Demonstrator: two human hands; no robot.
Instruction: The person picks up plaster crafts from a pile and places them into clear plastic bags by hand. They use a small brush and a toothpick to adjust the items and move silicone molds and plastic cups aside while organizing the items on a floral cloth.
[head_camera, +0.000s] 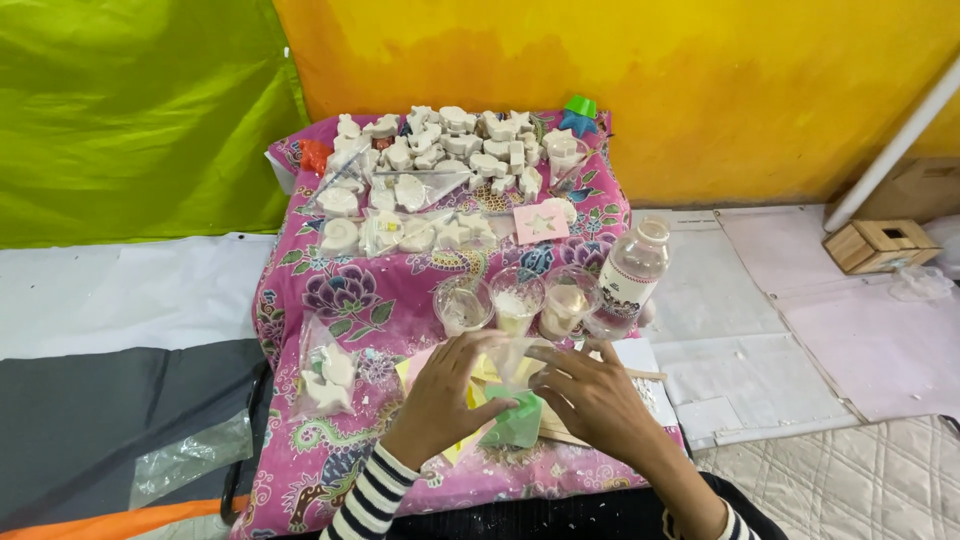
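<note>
Near the front edge of the low table draped in pink floral cloth (330, 290), a soft green mould (518, 420) under a clear plastic bag (512, 358) is pinched between the left hand (445, 395) and the right hand (592, 400), fingers curled narrowly around both. Much appears already done: many matt white plaster casts (450, 145), shells and stars, are piled along the back edge. Three clear plastic cups (517, 297) with white residue and a clear plastic bottle (632, 275) are seen mid-table, so the green mould seems yet unfilled.
</note>
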